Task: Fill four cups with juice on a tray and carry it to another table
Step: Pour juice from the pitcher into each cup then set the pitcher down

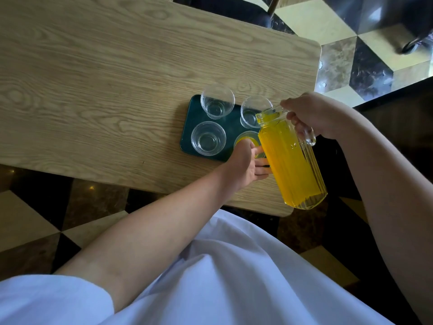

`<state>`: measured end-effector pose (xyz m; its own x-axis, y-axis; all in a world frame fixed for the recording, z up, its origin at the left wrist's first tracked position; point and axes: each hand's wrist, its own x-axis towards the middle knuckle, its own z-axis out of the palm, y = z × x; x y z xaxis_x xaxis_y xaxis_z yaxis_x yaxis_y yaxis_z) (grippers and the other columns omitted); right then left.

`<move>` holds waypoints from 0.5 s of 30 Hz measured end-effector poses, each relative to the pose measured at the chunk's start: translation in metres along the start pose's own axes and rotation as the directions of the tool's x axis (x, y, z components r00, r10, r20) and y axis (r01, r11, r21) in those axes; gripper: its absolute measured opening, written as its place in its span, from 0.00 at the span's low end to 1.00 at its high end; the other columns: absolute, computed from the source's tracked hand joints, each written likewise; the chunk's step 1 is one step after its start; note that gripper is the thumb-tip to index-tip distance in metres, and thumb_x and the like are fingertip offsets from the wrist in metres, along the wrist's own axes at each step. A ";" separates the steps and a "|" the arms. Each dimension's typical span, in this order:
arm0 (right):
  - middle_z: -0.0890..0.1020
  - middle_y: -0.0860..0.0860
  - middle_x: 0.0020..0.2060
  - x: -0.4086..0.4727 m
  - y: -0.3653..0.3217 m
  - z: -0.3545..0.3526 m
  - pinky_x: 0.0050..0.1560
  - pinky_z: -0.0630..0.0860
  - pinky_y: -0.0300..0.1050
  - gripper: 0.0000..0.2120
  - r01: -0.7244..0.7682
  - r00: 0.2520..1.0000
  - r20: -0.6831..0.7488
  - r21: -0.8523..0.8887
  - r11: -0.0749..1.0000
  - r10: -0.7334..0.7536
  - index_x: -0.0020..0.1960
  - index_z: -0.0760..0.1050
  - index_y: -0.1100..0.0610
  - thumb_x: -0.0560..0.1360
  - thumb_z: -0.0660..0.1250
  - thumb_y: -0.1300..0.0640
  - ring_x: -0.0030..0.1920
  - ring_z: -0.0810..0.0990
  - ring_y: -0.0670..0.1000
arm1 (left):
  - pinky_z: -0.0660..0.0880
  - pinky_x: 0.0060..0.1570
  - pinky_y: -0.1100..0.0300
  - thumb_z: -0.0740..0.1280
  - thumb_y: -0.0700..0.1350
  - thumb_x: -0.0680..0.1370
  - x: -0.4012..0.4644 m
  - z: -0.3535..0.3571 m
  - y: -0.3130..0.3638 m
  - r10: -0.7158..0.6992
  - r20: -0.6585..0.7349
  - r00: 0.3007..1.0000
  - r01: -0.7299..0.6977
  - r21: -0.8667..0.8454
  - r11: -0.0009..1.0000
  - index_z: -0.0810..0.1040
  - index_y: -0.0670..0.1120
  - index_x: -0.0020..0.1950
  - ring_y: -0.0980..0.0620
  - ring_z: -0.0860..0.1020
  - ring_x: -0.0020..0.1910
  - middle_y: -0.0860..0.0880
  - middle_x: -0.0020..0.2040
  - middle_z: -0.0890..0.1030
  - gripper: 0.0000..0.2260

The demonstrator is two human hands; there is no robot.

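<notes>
A light wooden table (117, 78) was seen from above, set on a floor (339, 66) tiled in black, cream and marbled grey. Near the table's front edge a dark green tray (230, 127) was laid, and four clear cups were stood on it in two rows. At the left of the tray, the far-left cup (217, 102) and the near-left cup (208, 138) were shown empty. To their right, the far-right cup (254, 111) was likewise empty, while the near-right cup (247, 139) was seen to hold yellow juice, though it was largely hidden behind hand and jug.

The left hand (246, 164) was extended over the tray's near-right corner, its fingers loosely spread and laid against the lower side of the jug; whether the filled cup was also touched could not be told. A ribbed glass jug (291, 160), nearly full of yellow juice, was held tilted above the table's front edge, its mouth turned toward the right-hand cups. Its clear handle was gripped in the closed right hand (311, 116). A white garment (222, 277) was visible in the foreground.
</notes>
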<state>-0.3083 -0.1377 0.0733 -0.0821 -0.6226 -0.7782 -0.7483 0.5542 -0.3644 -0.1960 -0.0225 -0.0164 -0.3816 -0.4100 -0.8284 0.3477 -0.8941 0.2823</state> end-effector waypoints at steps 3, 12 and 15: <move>0.67 0.53 0.25 0.001 -0.002 0.000 0.27 0.65 0.39 0.18 -0.012 1.000 0.018 0.032 0.999 0.011 0.35 0.68 0.58 0.81 0.60 0.50 0.18 0.65 0.49 | 0.64 0.74 0.39 0.48 0.47 0.78 0.001 0.000 0.000 -0.008 0.001 1.000 0.008 -0.004 1.000 0.65 0.45 0.78 0.34 0.75 0.68 0.35 0.70 0.76 0.28; 0.67 0.55 0.24 0.003 0.001 -0.001 0.26 0.63 0.39 0.20 -0.026 0.999 0.048 0.012 1.000 0.026 0.35 0.69 0.59 0.81 0.59 0.49 0.17 0.65 0.51 | 0.67 0.69 0.42 0.48 0.48 0.78 0.003 0.000 -0.005 -0.027 0.005 1.000 0.027 -0.014 1.000 0.66 0.45 0.78 0.34 0.74 0.69 0.35 0.71 0.75 0.29; 0.67 0.55 0.25 0.004 0.002 -0.001 0.28 0.63 0.41 0.19 -0.033 0.998 0.051 0.012 0.999 0.032 0.35 0.69 0.59 0.81 0.59 0.49 0.20 0.65 0.52 | 0.68 0.68 0.43 0.47 0.48 0.78 0.003 0.000 -0.005 -0.025 0.007 1.000 0.025 -0.016 1.000 0.66 0.45 0.78 0.34 0.74 0.69 0.35 0.70 0.75 0.29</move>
<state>-0.3104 -0.1397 0.0700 -0.0723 -0.5754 -0.8147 -0.7370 0.5812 -0.3451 -0.1986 -0.0190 -0.0201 -0.3965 -0.3891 -0.8315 0.3515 -0.9011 0.2540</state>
